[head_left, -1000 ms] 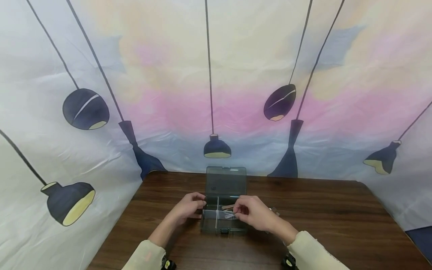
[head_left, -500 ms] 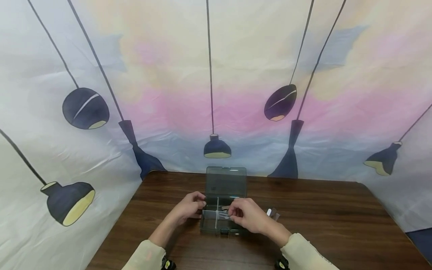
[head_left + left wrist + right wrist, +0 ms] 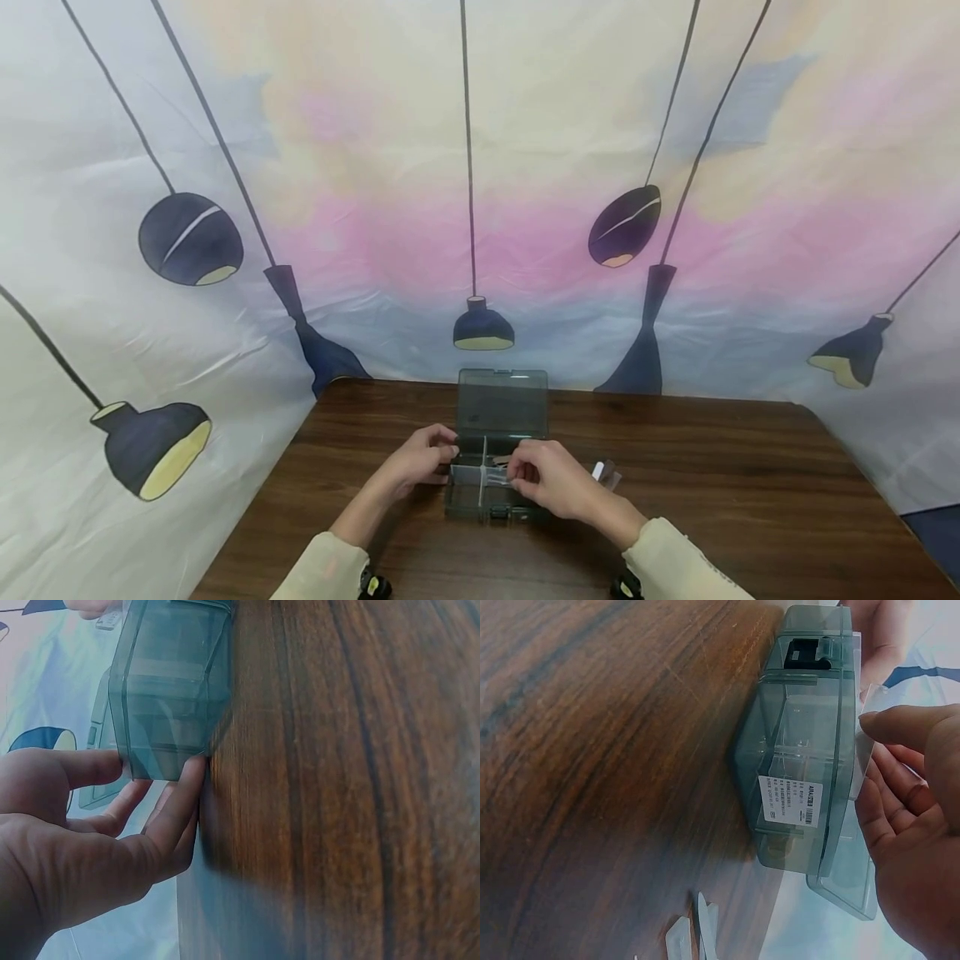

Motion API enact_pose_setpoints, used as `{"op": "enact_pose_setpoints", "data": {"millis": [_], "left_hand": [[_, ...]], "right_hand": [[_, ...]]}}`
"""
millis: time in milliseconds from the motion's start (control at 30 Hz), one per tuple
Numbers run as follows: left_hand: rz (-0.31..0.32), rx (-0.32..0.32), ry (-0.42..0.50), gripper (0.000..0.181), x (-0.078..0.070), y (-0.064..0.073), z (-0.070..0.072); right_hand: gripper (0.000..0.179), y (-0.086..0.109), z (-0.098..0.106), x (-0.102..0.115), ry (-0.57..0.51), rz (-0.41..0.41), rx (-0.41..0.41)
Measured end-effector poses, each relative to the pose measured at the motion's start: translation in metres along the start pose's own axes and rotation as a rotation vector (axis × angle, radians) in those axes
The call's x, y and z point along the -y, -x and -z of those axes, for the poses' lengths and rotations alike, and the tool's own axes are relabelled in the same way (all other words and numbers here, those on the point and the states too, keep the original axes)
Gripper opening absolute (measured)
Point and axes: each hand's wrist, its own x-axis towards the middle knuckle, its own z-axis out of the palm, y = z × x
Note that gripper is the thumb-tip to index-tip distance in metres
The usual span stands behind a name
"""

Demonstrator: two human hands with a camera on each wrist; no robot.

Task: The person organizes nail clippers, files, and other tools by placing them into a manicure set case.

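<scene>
Head view: left hand [image 3: 422, 457] grips the box [image 3: 462, 503], right hand [image 3: 551, 478] pinches clear plastic [image 3: 496, 477] by a divider [image 3: 482, 490], white pieces [image 3: 679, 942] nearby.

Half-hidden, half-legible
The bare right hand [image 3: 551, 479] partly hides a thin clear plastic piece [image 3: 864, 752]; the right wrist view cuts off slim whitish pieces [image 3: 705, 930] at right; a white rectangular label's [image 3: 791, 801] fine print is too small.
</scene>
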Motion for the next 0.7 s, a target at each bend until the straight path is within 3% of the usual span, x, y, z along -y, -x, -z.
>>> {"op": "enact_pose_setpoints", "data": {"millis": [367, 533, 700], "left_hand": [[0.002, -0.010, 0.005, 0.028, 0.001, 0.000, 0.000], [0.004, -0.004, 0.002, 0.028, 0.000, -0.001, 0.000], [0.006, -0.006, 0.003, 0.027, -0.001, -0.001, 0.000]], "right_hand": [[0.010, 0.000, 0.002, -0.003, -0.065, 0.017, -0.020], [0.008, 0.004, 0.013, -0.005, -0.125, 0.012, -0.025], [0.011, 0.011, 0.030, -0.014, -0.097, 0.038, -0.070]]}}
